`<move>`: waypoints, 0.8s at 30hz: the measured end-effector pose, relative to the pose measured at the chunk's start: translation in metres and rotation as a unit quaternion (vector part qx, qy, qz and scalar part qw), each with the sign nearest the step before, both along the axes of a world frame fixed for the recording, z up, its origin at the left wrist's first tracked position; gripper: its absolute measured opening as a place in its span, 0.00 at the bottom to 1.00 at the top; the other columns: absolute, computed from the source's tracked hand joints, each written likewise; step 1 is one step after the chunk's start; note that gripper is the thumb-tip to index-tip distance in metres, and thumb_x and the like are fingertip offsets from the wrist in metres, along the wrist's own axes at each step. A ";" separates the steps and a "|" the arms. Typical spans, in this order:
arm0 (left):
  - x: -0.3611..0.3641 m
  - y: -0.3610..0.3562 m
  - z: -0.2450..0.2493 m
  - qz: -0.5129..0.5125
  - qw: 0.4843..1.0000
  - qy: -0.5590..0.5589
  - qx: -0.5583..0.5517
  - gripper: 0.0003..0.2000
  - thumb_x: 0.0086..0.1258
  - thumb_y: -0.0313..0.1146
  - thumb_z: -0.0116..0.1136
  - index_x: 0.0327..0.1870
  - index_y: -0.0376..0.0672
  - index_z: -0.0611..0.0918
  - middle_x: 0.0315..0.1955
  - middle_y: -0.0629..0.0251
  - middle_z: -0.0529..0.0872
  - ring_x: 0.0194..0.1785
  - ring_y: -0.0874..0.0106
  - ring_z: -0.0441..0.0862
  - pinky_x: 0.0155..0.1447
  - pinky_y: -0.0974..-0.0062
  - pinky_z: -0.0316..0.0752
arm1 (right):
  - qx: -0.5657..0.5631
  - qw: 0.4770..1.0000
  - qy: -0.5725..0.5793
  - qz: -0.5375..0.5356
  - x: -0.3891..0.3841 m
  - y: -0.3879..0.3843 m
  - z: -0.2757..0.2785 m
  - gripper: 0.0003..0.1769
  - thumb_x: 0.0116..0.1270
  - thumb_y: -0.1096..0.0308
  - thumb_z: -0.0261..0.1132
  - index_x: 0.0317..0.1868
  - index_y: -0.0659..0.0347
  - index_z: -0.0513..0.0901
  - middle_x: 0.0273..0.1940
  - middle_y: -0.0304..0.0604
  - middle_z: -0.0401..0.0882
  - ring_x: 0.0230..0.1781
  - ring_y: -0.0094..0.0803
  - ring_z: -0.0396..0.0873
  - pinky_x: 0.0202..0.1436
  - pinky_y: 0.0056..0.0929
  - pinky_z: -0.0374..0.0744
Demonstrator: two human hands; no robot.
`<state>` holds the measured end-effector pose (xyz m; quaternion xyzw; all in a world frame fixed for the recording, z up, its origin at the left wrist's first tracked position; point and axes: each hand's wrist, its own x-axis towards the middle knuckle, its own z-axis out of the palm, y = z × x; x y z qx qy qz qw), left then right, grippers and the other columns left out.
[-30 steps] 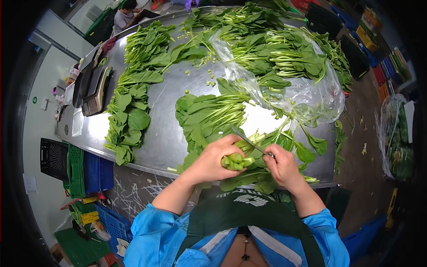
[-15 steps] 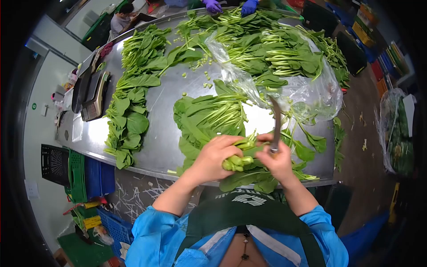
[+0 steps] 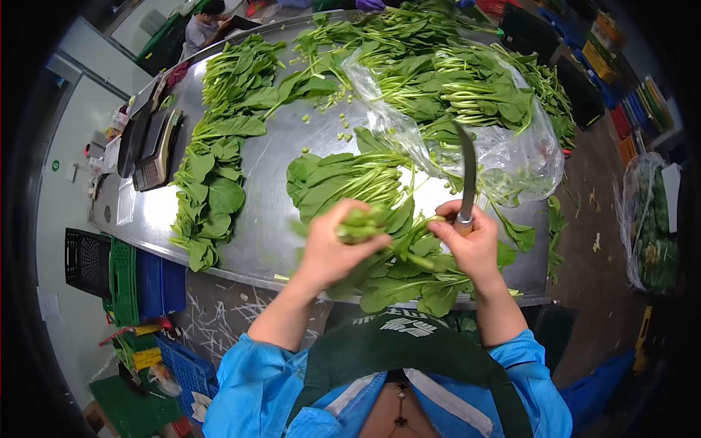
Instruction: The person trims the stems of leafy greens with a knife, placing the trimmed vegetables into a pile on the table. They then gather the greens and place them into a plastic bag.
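- Left hand (image 3: 332, 244), closed around a stalk bundle (image 3: 360, 225); uneven grip could shed stalks.
- Right hand (image 3: 473, 244) grips the knife (image 3: 469, 175), apparently pinching a leafy stem (image 3: 418, 235); its bare blade could nick fingers or snag clear plastic (image 3: 544, 157).
- Rightward, narrow bare worktop (image 3: 531, 266), then its edge.

Metal table (image 3: 266, 164), rows of leafy greens (image 3: 219, 186), clear plastic bag (image 3: 531, 164), scale (image 3: 155, 157), cut stem bits (image 3: 345, 126)

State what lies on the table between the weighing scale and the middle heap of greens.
Beside the scale lies a row of leafy greens; then bare metal tabletop reaches to the middle heap. The head view shows this.
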<state>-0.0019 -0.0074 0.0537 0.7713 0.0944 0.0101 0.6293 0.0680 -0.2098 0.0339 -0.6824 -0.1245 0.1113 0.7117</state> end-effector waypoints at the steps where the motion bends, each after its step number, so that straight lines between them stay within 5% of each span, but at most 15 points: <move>1: 0.002 -0.011 0.005 -0.045 0.999 -0.007 0.028 0.19 0.49 0.27 0.70 0.41 0.39 0.75 0.40 0.65 0.83 0.42 0.81 0.76 0.45 0.81 0.72 | -0.014 0.999 -0.043 0.026 -0.005 0.007 0.006 0.11 0.53 0.74 0.70 0.35 0.66 0.78 0.29 0.35 0.79 0.29 0.18 0.75 0.34 0.18 0.74; 2: 0.004 -0.014 -0.015 -0.070 0.995 -0.073 0.024 0.21 0.48 0.28 0.72 0.41 0.40 0.74 0.38 0.67 0.82 0.40 0.82 0.75 0.44 0.81 0.72 | -0.027 0.994 -0.088 0.052 -0.009 0.014 0.009 0.11 0.53 0.74 0.70 0.35 0.66 0.78 0.28 0.35 0.79 0.28 0.18 0.75 0.33 0.18 0.74; 4: 0.000 -0.012 -0.026 -0.066 0.998 -0.006 -0.008 0.22 0.47 0.32 0.72 0.43 0.42 0.76 0.33 0.68 0.81 0.39 0.80 0.78 0.45 0.78 0.73 | -0.034 0.984 -0.164 0.060 -0.016 0.023 0.007 0.11 0.52 0.72 0.70 0.35 0.65 0.79 0.27 0.35 0.78 0.27 0.19 0.75 0.31 0.19 0.73; 6: -0.009 0.004 -0.027 -0.002 0.991 0.004 -0.132 0.21 0.45 0.31 0.71 0.42 0.42 0.76 0.33 0.68 0.81 0.38 0.78 0.78 0.44 0.78 0.73 | 0.001 0.996 -0.002 0.094 -0.005 0.020 -0.006 0.10 0.54 0.70 0.68 0.34 0.64 0.79 0.25 0.35 0.78 0.25 0.19 0.74 0.30 0.19 0.72; 8: -0.021 0.039 -0.024 0.075 0.967 -0.041 -0.239 0.24 0.47 0.28 0.68 0.47 0.41 0.72 0.32 0.67 0.80 0.37 0.73 0.78 0.44 0.74 0.74 | -0.060 0.997 0.029 -0.025 0.032 0.024 -0.040 0.09 0.55 0.69 0.67 0.33 0.64 0.79 0.24 0.35 0.77 0.23 0.19 0.73 0.29 0.19 0.71; 10: -0.031 0.068 -0.029 0.095 0.906 -0.156 -0.382 0.24 0.50 0.27 0.65 0.49 0.41 0.71 0.29 0.66 0.78 0.37 0.69 0.77 0.48 0.66 0.72 | -0.135 0.986 0.074 -0.063 0.075 0.036 -0.088 0.11 0.54 0.67 0.68 0.35 0.64 0.79 0.23 0.35 0.77 0.23 0.18 0.72 0.28 0.19 0.71; 12: -0.041 0.086 -0.024 0.100 0.835 -0.243 -0.484 0.24 0.51 0.31 0.67 0.50 0.45 0.71 0.29 0.71 0.74 0.35 0.73 0.73 0.45 0.69 0.69 | -0.192 0.980 0.032 -0.041 0.108 0.057 -0.146 0.16 0.51 0.65 0.70 0.38 0.64 0.79 0.25 0.41 0.79 0.24 0.26 0.75 0.31 0.25 0.73; 14: -0.043 0.097 -0.007 0.075 0.674 -0.368 -0.636 0.18 0.57 0.30 0.63 0.48 0.45 0.72 0.29 0.73 0.72 0.32 0.76 0.70 0.44 0.72 0.67 | -0.327 0.944 -0.038 -0.016 0.121 0.079 -0.167 0.23 0.48 0.62 0.70 0.44 0.63 0.79 0.32 0.50 0.81 0.32 0.38 0.79 0.38 0.32 0.75; 15: -0.044 0.102 -0.001 0.066 0.689 -0.373 -0.618 0.17 0.57 0.29 0.62 0.46 0.44 0.71 0.29 0.72 0.72 0.32 0.76 0.71 0.43 0.74 0.66 | -0.313 0.950 -0.006 0.009 0.132 0.086 -0.197 0.29 0.47 0.61 0.71 0.51 0.62 0.76 0.40 0.54 0.80 0.42 0.46 0.78 0.47 0.36 0.74; 16: -0.047 0.107 0.002 0.057 0.703 -0.379 -0.599 0.15 0.58 0.28 0.60 0.45 0.43 0.71 0.29 0.71 0.71 0.31 0.76 0.71 0.41 0.75 0.65 | -0.311 0.950 -0.010 0.015 0.132 0.089 -0.201 0.29 0.47 0.61 0.71 0.51 0.62 0.76 0.40 0.54 0.80 0.42 0.46 0.78 0.47 0.36 0.74; 18: -0.058 0.114 0.001 0.147 0.876 -0.301 -0.347 0.18 0.51 0.29 0.64 0.44 0.42 0.72 0.29 0.67 0.74 0.29 0.71 0.72 0.39 0.71 0.68 | -0.360 0.929 -0.072 0.054 0.129 0.092 -0.204 0.33 0.46 0.61 0.71 0.55 0.61 0.73 0.45 0.53 0.78 0.47 0.46 0.76 0.52 0.36 0.72; 24: -0.067 0.108 -0.011 0.201 0.944 -0.158 -0.210 0.21 0.46 0.29 0.66 0.42 0.35 0.74 0.25 0.63 0.78 0.28 0.71 0.76 0.34 0.75 0.71 | -0.426 0.884 -0.062 0.182 0.122 0.074 -0.196 0.29 0.41 0.61 0.76 0.44 0.63 0.77 0.42 0.53 0.78 0.45 0.47 0.76 0.50 0.36 0.72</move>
